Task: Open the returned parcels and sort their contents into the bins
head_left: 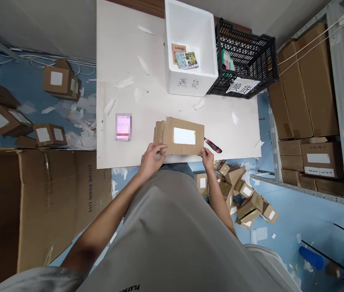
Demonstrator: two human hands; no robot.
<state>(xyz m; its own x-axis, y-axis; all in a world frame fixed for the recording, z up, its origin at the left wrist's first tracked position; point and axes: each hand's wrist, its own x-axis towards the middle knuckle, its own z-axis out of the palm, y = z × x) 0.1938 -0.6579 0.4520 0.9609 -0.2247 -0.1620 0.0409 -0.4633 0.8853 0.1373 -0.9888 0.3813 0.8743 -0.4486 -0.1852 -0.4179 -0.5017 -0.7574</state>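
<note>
A brown cardboard box (184, 149) with a white label (184, 136) lies near the front edge of the white table. My left hand (153, 157) grips its lower left corner, thumb and fingers closed on the cardboard. At the lower right corner, my right hand (207, 159) pinches the box's edge. A utility knife (213, 146) with a black and red handle lies just right of the box, above my right hand; part of it is hidden behind the box. The box's left end looks torn or folded.
At the back of the table (117, 48) stand a white foam bin (191, 83) with small packets and a black plastic crate (246, 44). A blurred pink item (123, 127) lies left. Cardboard boxes (247, 198) litter the floor; a large carton (59, 194) stands left, a shelf (336, 101) right.
</note>
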